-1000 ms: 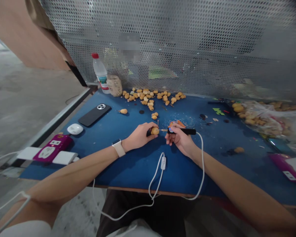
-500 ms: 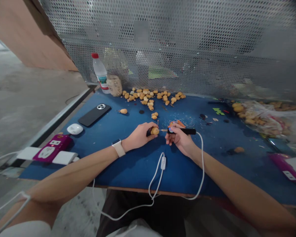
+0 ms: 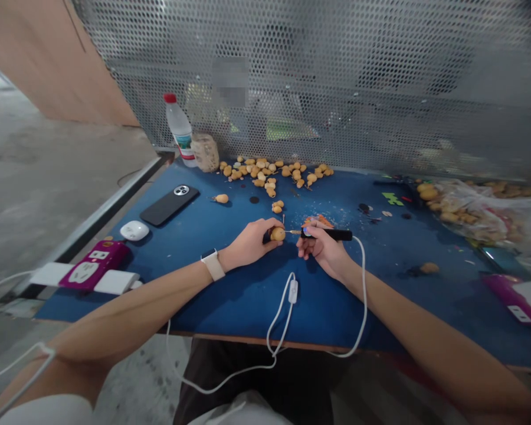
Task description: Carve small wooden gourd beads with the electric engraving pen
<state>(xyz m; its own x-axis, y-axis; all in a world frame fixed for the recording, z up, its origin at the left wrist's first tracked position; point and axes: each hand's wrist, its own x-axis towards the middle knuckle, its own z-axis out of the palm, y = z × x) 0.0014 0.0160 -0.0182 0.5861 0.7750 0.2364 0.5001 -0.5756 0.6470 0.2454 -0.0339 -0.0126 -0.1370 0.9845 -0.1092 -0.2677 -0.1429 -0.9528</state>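
Note:
Pinched in the fingers of my left hand [image 3: 259,237] is a small tan gourd [image 3: 278,234], its rounded end turned to the right. My right hand [image 3: 325,249] grips a black pen-shaped electric tool [image 3: 338,235] like a pencil. Its thin metal tip points left and reaches the gourd; whether it goes into the surface is too small to tell. A white cable [image 3: 363,283] leaves the tool's back end and has an inline switch [image 3: 293,291] in front of my hands. Orange scraps [image 3: 319,221] lie just behind my right hand.
Many small gourds [image 3: 260,168] lie along the perforated metal screen [image 3: 292,118]. A bottle [image 3: 180,131], a jar [image 3: 205,152], a phone [image 3: 170,205], a white case [image 3: 134,231] and a purple power strip [image 3: 98,264] stand left. A plastic bag of gourds [image 3: 478,206] is right.
Hardly anything differs. Both hands keep their hold on the gourd and the tool in the same place; a blurred shape behind the screen has shifted left.

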